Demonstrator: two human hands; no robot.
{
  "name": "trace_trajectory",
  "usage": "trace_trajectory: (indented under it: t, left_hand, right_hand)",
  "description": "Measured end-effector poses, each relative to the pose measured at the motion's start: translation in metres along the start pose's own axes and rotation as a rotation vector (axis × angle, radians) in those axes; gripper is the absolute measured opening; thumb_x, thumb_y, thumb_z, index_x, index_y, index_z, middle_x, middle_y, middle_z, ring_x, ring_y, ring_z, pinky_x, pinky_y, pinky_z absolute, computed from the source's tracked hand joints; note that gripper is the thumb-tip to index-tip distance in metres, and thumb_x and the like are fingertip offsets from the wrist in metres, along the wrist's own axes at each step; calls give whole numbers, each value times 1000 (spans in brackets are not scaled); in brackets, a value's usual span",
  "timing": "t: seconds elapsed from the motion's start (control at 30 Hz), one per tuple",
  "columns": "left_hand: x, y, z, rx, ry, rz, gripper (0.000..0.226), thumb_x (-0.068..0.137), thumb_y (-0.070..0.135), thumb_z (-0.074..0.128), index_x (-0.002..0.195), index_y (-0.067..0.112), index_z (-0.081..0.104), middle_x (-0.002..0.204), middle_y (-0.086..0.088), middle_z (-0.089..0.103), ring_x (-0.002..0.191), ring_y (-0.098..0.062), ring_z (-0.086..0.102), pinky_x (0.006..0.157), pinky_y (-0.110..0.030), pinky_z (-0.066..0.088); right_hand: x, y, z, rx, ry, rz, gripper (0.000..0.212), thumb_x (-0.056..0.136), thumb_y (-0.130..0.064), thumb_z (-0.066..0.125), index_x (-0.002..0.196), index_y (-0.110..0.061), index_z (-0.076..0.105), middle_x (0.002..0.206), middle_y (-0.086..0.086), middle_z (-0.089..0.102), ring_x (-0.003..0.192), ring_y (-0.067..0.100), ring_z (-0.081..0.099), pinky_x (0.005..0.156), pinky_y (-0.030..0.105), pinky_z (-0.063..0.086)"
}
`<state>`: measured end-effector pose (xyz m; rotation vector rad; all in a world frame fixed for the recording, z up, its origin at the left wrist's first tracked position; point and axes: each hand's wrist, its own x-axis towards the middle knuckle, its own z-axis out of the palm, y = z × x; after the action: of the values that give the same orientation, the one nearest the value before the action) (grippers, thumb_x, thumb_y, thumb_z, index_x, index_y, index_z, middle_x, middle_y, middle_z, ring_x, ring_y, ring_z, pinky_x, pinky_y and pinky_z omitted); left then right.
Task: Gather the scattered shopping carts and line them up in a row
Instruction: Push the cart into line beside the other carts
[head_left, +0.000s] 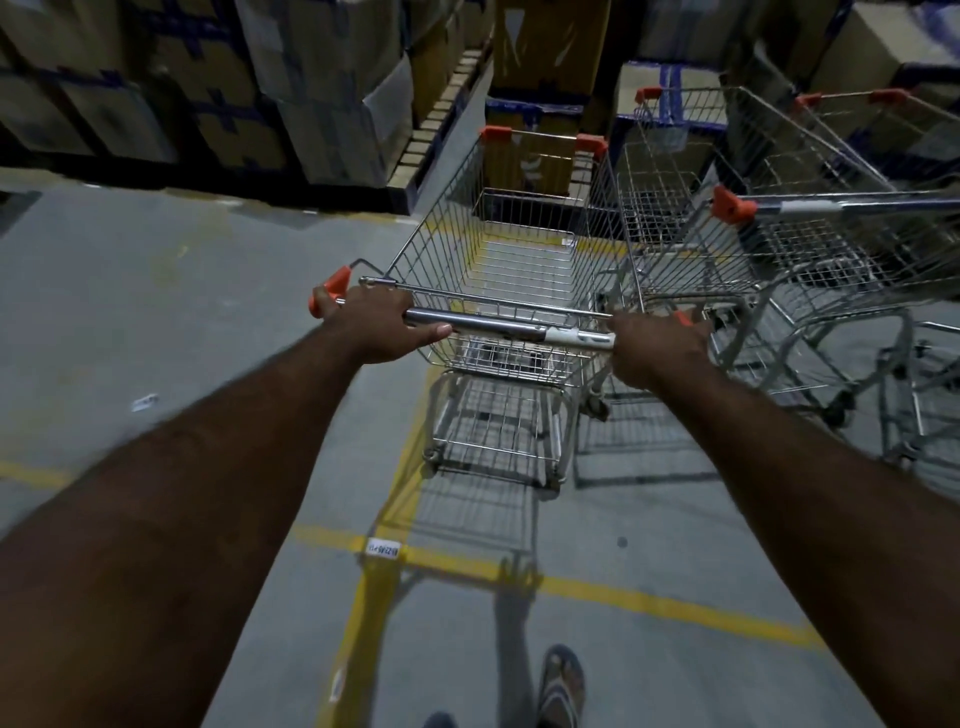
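Note:
A wire shopping cart (524, 260) with orange corner caps stands straight ahead of me, its basket holding nothing. My left hand (379, 325) grips the left end of its metal handle bar (498, 325). My right hand (657, 345) grips the bar's right end. A second cart (691, 171) stands right beside it on the right, nearly touching. A third cart (852, 234) with a grey handle stands further right, partly cut off by the frame edge.
Stacked cardboard boxes (208, 88) on pallets line the left and the back. More boxes (545, 52) stand directly behind the carts. Yellow floor lines (649, 597) cross the grey concrete. My sandalled foot (561, 686) shows at the bottom.

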<state>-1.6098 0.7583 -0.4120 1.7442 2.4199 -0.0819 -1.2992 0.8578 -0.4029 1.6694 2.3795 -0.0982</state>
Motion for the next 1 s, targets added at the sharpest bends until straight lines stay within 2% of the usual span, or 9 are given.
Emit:
trace_trajectory:
  t: [0.1, 0.4, 0.63, 0.7, 0.77, 0.83, 1.0]
  left_hand:
    - [-13, -6, 3, 0, -8, 5, 82, 74, 95, 30, 111, 31, 63, 125, -3, 62, 126, -30, 49, 110, -70, 15]
    - [-48, -18, 13, -13, 21, 5, 73, 71, 98, 26, 93, 35, 56, 113, 1, 64, 123, -29, 52, 108, -69, 18]
    - [-63, -22, 20, -21, 7, 6, 74, 68, 100, 23, 93, 36, 52, 122, -2, 62, 127, -32, 49, 109, -72, 12]
    - [-68, -21, 21, -23, 2, 3, 72, 69, 98, 25, 94, 36, 52, 123, -2, 62, 129, -32, 47, 109, -72, 10]
    - [-74, -19, 21, -10, 8, 6, 73, 70, 98, 25, 93, 35, 54, 121, -2, 62, 127, -31, 48, 109, -71, 12]
    - [-80, -16, 21, 7, 9, 8, 78, 70, 98, 24, 98, 34, 58, 121, -2, 62, 127, -31, 49, 109, -70, 14]
    - [-96, -14, 22, 4, -2, 12, 82, 75, 95, 28, 112, 30, 61, 132, -4, 59, 133, -33, 44, 110, -72, 8]
  right_hand:
    - [-15, -4, 0, -7, 1, 6, 36, 93, -18, 57, 129, -21, 53, 129, 5, 64, 120, 33, 58, 109, 69, 24]
    - [-39, -13, 15, 31, 22, -6, 35, 88, -17, 59, 123, -21, 56, 123, 5, 66, 114, 31, 61, 108, 65, 30]
    - [-61, -13, 21, 36, 51, -25, 29, 88, -16, 60, 114, -28, 59, 110, -1, 69, 99, 26, 63, 105, 57, 35]
    - [-67, -13, 22, 32, 36, -11, 31, 87, -16, 62, 116, -27, 58, 109, -1, 67, 100, 27, 63, 103, 58, 33]
    - [-70, -12, 25, 33, 19, -3, 36, 84, -17, 67, 119, -26, 58, 102, -2, 66, 96, 26, 64, 103, 57, 38]
    - [-74, -10, 28, 29, 5, -3, 42, 82, -20, 69, 122, -27, 59, 99, -2, 66, 92, 26, 65, 101, 56, 44]
    - [-91, -10, 28, 14, 23, -1, 38, 86, -22, 66, 122, -32, 59, 109, -2, 70, 101, 25, 65, 104, 52, 38]
